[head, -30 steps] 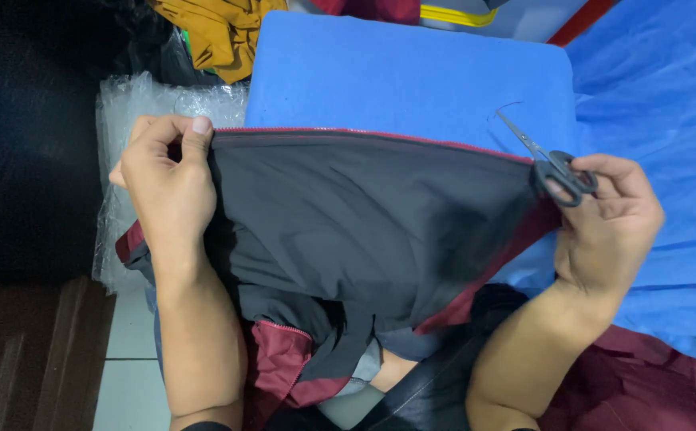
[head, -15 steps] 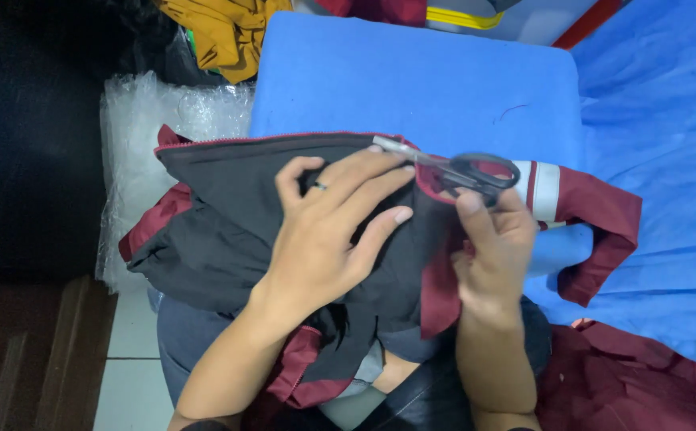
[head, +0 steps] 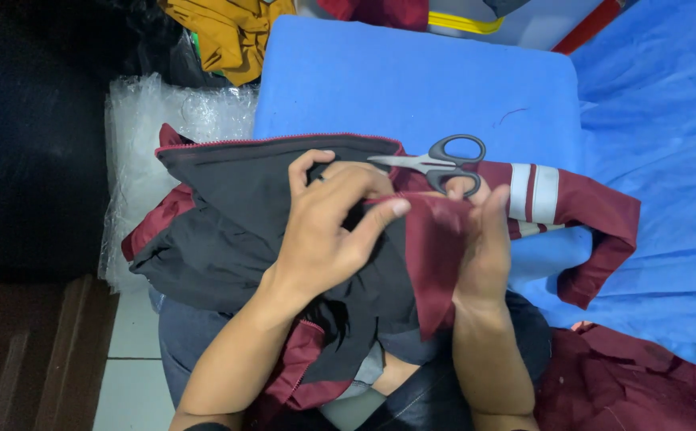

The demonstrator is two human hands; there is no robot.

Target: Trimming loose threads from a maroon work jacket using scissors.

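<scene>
Maroon flap (head: 436,255) now folded over the right hand (head: 484,239).

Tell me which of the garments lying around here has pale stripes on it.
The maroon and dark grey garment in both hands; its sleeve bears two pale stripes. The mustard garment shows none.

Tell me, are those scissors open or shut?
Shut: the scissors show both blades together as one point, handles side by side, hooked on the right hand.

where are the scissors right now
In the head view the scissors sit just right of centre, hooked on the right hand, lying over the dark and maroon garment before the blue cushion.
</scene>
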